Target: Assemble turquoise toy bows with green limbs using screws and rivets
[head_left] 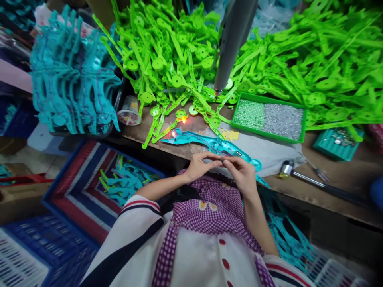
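Observation:
My left hand and my right hand meet at the front edge of the workbench, fingertips pinched together on a tiny dark part too small to name. Just beyond them lies a long teal plastic toy piece with a small red light glowing at its left end. A second red light glows on a green piece behind it. A grey powered tool hangs down over the bench.
A large heap of green plastic pieces covers the back of the bench. A green tray holds small metal parts. Stacked teal pieces stand at left; a striped bag holds more. A hammer lies at right.

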